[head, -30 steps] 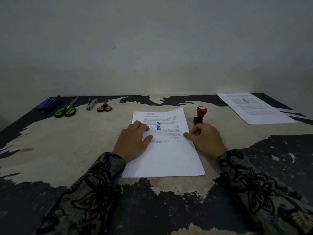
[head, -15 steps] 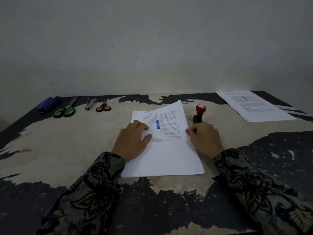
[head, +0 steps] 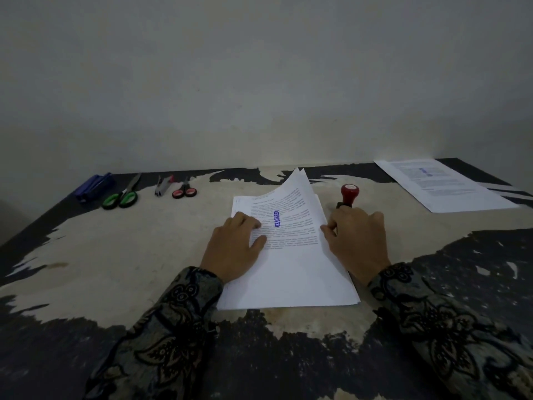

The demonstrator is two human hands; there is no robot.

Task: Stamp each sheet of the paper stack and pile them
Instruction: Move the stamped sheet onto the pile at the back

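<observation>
Top sheet [head: 291, 226]: light, floppy; best taken at its right edge, as it will buckle if pushed.
Paper stack [head: 288, 295]: middle of the surface [head: 129, 255], under my hands.
Left hand [head: 233, 249]: flat and open, pinning the stack.
Right hand [head: 357, 241]: grip pinching the top sheet's right edge, far corner curling up.
Stamp [head: 349, 194]: one, just right of the stack.
Stamped pile [head: 444, 183]: one, far right of the stack.
Scissors: two pairs, green [head: 121, 197] and red [head: 184, 192], far left of the stack.

Both hands [head: 235, 246] [head: 357, 241] flat, palms down
</observation>
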